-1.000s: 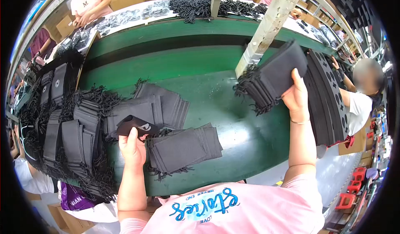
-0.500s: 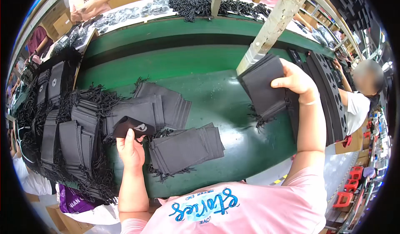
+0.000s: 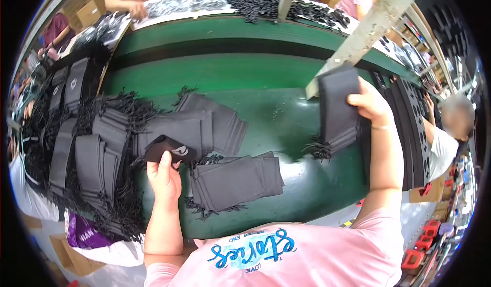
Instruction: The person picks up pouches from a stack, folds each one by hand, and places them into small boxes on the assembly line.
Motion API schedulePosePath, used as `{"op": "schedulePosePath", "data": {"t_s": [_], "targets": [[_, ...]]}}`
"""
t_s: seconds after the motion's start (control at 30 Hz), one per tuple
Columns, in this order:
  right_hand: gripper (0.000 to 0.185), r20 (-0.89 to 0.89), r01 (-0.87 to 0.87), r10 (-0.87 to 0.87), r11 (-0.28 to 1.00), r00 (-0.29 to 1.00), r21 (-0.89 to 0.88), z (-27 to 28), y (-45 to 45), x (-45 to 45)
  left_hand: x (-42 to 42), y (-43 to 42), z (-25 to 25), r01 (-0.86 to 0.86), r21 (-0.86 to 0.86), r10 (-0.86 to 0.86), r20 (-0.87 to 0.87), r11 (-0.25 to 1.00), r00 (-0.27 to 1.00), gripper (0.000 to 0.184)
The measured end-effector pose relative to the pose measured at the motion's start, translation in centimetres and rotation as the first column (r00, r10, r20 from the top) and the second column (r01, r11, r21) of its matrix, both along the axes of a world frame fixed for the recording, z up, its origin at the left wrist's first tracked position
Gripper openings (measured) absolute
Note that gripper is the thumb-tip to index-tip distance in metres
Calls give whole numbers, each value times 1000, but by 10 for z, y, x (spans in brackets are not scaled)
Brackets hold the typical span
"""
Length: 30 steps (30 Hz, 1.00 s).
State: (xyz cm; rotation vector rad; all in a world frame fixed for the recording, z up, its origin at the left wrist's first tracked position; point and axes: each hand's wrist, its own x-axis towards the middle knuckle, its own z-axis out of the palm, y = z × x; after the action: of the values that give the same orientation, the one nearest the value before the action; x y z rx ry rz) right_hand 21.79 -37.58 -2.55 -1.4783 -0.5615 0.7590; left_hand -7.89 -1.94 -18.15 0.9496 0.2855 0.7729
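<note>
My left hand is closed, thumb on top, around a folded black pouch that shows a white logo. In my right hand is a stack of black drawstring pouches, pinched at its right edge and held above the table. Cords dangle from the stack's lower end. Right of my left hand, a fanned pile of black pouches lies flat, cords toward me. Another fanned pile spreads just beyond it. My right fingers are partly hidden behind the stack.
Heaped pouches with tangled cords crowd the left of the green table. A painted metal post rises beyond my right hand. Long black strips lie at the right, near a co-worker. Other people stand behind a white bench.
The stack in my right hand has turned more upright. My left hand still holds the folded pouch in much the same pose. The whole view has shifted slightly.
</note>
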Motion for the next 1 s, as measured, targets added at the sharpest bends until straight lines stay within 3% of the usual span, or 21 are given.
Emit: {"op": "schedulePosePath", "data": {"t_s": [0.03,0.17,0.33,0.43,0.47,0.53,0.57,0.63,0.7,0.73,0.8,0.97,1.0], "targets": [[66,-27,61,-58,992,998,113,-10,-10,-4,0,0,2,-8,-6,8,0,1000,1000,20],[64,29,41,-45,991,999,126,-26,-35,-1,-1,-2,5,-29,-31,29,-8,999,1000,20],[63,140,53,-38,993,989,-107,-1,-45,7,4,-2,3,-12,-11,12,12,1000,1000,19],[54,101,137,-161,968,982,210,-20,-49,12,3,1,7,-47,27,46,35,999,998,19],[51,82,166,-200,936,976,310,-26,-51,12,4,1,8,-56,37,54,45,998,997,19],[41,-151,370,-340,806,928,462,-45,-25,-14,3,0,6,-52,43,50,32,998,998,18],[37,-308,530,-432,710,847,463,-59,-9,-31,2,-1,4,-45,49,45,16,998,999,18],[36,-536,632,-366,603,761,486,-86,12,-63,3,-1,2,-31,67,32,-7,997,999,18],[33,-670,780,-419,459,613,426,-124,21,-82,6,-1,1,-26,54,27,-14,998,1000,18],[33,-671,783,-422,453,609,426,-143,22,-81,5,-2,1,-29,42,30,-27,999,999,19],[32,-754,920,-528,237,391,312,-171,20,-81,4,-2,0,-36,19,37,-56,999,998,19],[33,-787,951,-539,103,301,293,-158,42,-59,3,-6,-10,-75,2,74,-107,997,991,21],[33,-775,932,-521,152,359,329,-166,44,-52,4,-7,-6,-63,30,66,-94,998,993,21]]}}
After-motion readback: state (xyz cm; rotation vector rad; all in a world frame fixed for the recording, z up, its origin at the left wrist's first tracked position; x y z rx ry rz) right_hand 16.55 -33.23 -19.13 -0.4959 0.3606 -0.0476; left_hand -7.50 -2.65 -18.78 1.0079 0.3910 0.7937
